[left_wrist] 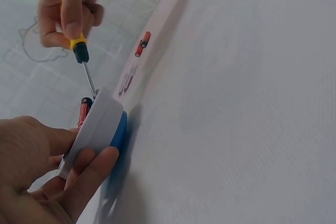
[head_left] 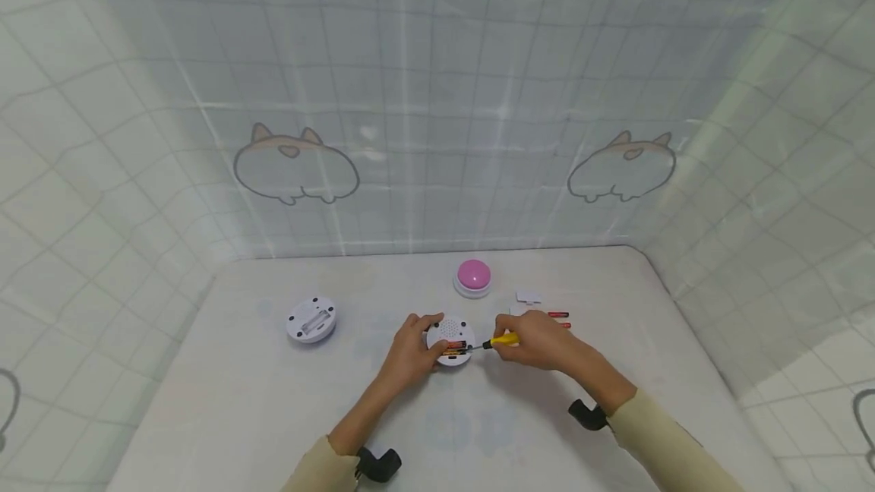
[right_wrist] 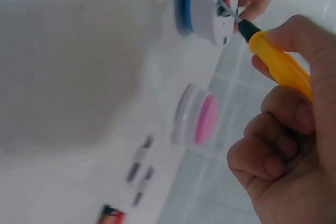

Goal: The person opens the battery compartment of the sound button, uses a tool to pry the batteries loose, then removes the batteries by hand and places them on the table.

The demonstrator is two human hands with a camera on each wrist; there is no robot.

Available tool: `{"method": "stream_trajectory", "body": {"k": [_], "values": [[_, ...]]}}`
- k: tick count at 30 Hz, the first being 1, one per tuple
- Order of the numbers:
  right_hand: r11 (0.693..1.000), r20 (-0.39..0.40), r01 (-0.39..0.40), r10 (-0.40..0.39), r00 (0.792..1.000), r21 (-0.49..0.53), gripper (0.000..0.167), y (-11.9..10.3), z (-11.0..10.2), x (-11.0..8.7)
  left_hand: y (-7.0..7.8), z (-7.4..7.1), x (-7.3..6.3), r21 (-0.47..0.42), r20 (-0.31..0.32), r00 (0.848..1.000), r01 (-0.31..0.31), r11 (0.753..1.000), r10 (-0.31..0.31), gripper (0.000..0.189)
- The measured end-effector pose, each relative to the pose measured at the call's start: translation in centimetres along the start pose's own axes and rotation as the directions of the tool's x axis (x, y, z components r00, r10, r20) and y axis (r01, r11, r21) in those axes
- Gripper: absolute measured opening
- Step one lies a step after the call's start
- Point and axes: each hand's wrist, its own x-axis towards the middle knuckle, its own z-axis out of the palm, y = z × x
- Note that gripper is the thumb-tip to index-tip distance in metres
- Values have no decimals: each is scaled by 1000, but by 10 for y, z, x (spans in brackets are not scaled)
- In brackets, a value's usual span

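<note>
My left hand [head_left: 409, 354] grips a white round push-button device [head_left: 447, 327] at its left edge, underside up. A blue dome [left_wrist: 120, 129] shows beneath it in the left wrist view. Red-and-black batteries [head_left: 455, 345] lie in its battery compartment, with the left thumb beside them. My right hand [head_left: 540, 339] holds a yellow-handled screwdriver [head_left: 506, 339] with a dark collar. Its metal shaft [left_wrist: 88, 78] points down at the compartment's right end. The tip reaches the battery end there; its exact contact is too small to tell.
A pink-domed device [head_left: 474, 275] stands behind the hands. At the left, another white device [head_left: 311, 322] lies underside up with its compartment uncovered. White covers [head_left: 529, 298] and loose red batteries [head_left: 558, 315] lie by the right hand. A patterned sheet [head_left: 437, 112] rises behind the table.
</note>
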Motion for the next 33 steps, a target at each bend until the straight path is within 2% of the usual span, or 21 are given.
{"method": "stream_trajectory", "body": {"k": [4,8,14,16,18,20,23,25,29,33], "values": [[980,-18,-44,48,999,196,21,10,4,-3,1,-1,1,-13,-3,1000,-17,1000,17,53],[918,-71,-20,53,996,396,20,15,8,-4,1,-2,2,-27,-12,1000,-14,1000,14,53],[833,-147,25,68,987,553,13,19,20,-4,0,-2,3,-8,-10,1000,7,1000,-7,54],[823,-159,40,61,985,566,13,17,23,-4,-1,-1,3,-5,-15,1000,7,1000,-8,53],[833,-166,45,57,984,551,11,14,24,-5,-2,-1,3,-11,-20,1000,6,1000,-6,53],[862,-162,40,50,986,506,8,10,23,-6,-2,0,2,-20,-21,1000,3,1000,-3,53],[911,-148,61,0,989,408,11,1,18,-8,-2,2,0,-34,-25,1000,-2,999,1,53],[930,-127,89,-46,991,356,14,-4,14,-8,-2,2,-1,-36,-27,1000,-4,999,3,53],[946,-90,110,-86,992,306,15,-10,11,-8,-3,2,-1,-31,-34,999,-20,999,19,53],[943,-78,82,-60,995,323,14,-10,12,-7,-4,3,0,-24,-41,999,-28,999,27,52]]}}
